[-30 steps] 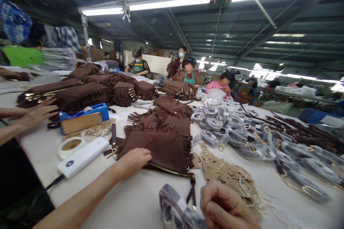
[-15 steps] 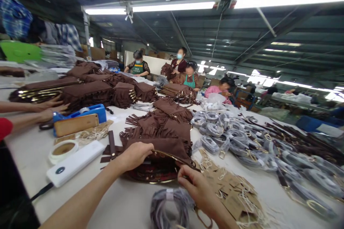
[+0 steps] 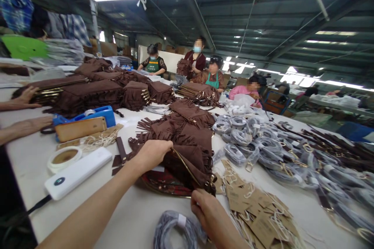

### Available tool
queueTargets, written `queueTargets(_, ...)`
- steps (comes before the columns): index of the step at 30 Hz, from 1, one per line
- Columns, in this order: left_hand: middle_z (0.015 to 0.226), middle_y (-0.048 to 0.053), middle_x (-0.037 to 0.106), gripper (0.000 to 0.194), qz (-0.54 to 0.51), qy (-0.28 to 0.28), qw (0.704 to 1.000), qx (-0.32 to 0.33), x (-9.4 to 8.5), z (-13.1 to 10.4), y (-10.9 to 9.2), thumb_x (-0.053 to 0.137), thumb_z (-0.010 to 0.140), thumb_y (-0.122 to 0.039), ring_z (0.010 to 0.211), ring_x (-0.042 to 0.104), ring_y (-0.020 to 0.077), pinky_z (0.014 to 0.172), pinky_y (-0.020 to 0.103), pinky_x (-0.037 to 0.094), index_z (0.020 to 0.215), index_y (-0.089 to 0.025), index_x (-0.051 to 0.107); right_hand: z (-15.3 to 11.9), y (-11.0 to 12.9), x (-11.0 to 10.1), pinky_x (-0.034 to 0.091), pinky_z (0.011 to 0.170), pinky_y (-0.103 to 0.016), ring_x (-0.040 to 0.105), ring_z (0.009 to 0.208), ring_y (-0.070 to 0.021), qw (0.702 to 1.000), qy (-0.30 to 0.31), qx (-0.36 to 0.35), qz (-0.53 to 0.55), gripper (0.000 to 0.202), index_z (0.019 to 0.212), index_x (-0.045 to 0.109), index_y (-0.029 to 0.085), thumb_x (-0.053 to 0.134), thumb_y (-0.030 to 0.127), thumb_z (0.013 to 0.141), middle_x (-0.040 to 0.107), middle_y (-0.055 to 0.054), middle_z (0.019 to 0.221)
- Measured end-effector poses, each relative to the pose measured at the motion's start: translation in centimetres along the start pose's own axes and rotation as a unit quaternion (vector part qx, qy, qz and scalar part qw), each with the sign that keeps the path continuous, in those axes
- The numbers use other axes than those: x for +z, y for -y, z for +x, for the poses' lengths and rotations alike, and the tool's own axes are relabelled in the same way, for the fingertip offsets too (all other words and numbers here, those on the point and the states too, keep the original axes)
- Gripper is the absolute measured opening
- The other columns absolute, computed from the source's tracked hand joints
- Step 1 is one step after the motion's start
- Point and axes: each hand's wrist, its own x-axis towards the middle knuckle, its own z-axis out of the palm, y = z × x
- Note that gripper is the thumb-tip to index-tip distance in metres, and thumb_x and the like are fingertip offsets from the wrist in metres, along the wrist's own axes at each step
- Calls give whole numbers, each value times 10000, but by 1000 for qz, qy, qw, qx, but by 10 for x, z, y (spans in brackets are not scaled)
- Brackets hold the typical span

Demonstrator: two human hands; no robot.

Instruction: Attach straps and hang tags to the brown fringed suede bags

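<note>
A brown fringed bag [image 3: 189, 159] lies in front of me with its gold zip parted, so its dark red patterned lining [image 3: 166, 183] shows. My left hand [image 3: 154, 153] is closed on the far upper edge of the opening and lifts it. At the near right end of the zip, my right hand [image 3: 206, 206] is closed on the bag's edge; its fingertips are partly hidden. Just below the bag sits a plastic-wrapped coiled strap [image 3: 172, 229]. Behind it, more brown fringed bags [image 3: 187, 114] are piled.
Brown tags with white strings [image 3: 257, 210] lie right of my hand, wrapped coiled straps [image 3: 239, 136] beyond. On the left are a white power bank [image 3: 78, 173], a tape roll [image 3: 64, 159], a phone [image 3: 82, 128] and a blue tape dispenser [image 3: 108, 114]. Another person's hands [image 3: 29, 97] reach in; co-workers sit behind.
My left hand has raised the bag's far edge, and the opening gapes wider. My right hand has shifted slightly down along the edge. The other person's hands on the left have moved apart.
</note>
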Motion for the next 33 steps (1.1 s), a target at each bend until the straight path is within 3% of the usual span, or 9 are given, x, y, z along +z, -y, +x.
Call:
queueTargets(4, 931, 99, 615, 203, 43, -57, 997, -11, 4, -1, -23, 436, 916, -76, 937, 559, 246, 829, 351, 459, 839, -170, 599, -4, 0, -10, 388, 706, -260, 582, 793, -185, 999, 5, -5, 46, 198, 732, 552, 179, 464, 15, 800, 624, -34, 803)
queueTargets(7, 972, 85, 569, 234, 48, -77, 996, -21, 16, -13, -40, 375, 916, -41, 901, 560, 216, 776, 318, 493, 915, -169, 572, -6, -6, -15, 373, 668, -242, 566, 737, -165, 996, -6, 2, 86, 179, 728, 564, 184, 474, 53, 808, 608, 5, 733)
queueTargets(14, 847, 26, 607, 235, 2, -33, 996, 88, 48, -32, -61, 441, 824, 0, 711, 612, 162, 657, 249, 517, 834, -192, 576, -4, -15, -16, 355, 618, -230, 521, 669, -144, 990, -18, -2, 143, 160, 702, 600, 187, 495, 100, 785, 586, 37, 666)
queueTargets(17, 932, 33, 670, 254, -24, -33, 992, 123, 41, -26, -50, 464, 837, -7, 866, 639, 173, 801, 260, 525, 893, -193, 628, -5, -16, -17, 353, 609, -225, 513, 660, -140, 987, -20, 0, 159, 154, 711, 610, 189, 497, 114, 785, 581, 41, 660)
queueTargets(20, 1141, 79, 658, 301, -28, -54, 992, 110, 26, -21, -28, 456, 880, -26, 1102, 577, 207, 1006, 332, 451, 1056, -170, 653, -5, -15, -18, 347, 601, -220, 516, 654, -137, 987, -10, 6, 159, 148, 715, 602, 190, 497, 125, 795, 566, 46, 651)
queueTargets(22, 1203, 90, 635, 287, -14, -49, 994, 101, 19, -21, -13, 506, 864, -35, 1160, 538, 231, 1055, 372, 415, 1056, -166, 674, -5, -14, -18, 359, 625, -224, 539, 674, -143, 987, 2, 6, 158, 150, 712, 589, 191, 489, 120, 799, 566, 43, 655)
queueTargets(25, 1167, 78, 635, 284, 21, -18, 995, 94, 17, -28, 2, 545, 789, 19, 1089, 558, 226, 974, 352, 469, 917, -177, 706, -4, -12, -17, 383, 691, -245, 578, 743, -164, 988, 0, 3, 152, 148, 724, 585, 193, 485, 112, 799, 611, 22, 716)
queueTargets(29, 962, 107, 616, 269, 82, -14, 995, 46, 11, -44, 11, 497, 781, 45, 913, 547, 244, 792, 378, 503, 738, -151, 675, -5, -14, -13, 355, 624, -240, 559, 678, -163, 991, -1, 8, 135, 143, 713, 580, 194, 487, 126, 797, 611, 24, 679)
queueTargets(33, 984, 112, 604, 235, 122, -24, 992, 29, 3, -59, 14, 536, 834, -34, 970, 505, 288, 887, 498, 460, 695, -164, 674, -5, -16, -9, 353, 615, -242, 556, 669, -164, 991, -20, -5, 130, 145, 701, 570, 198, 479, 136, 795, 620, 23, 675)
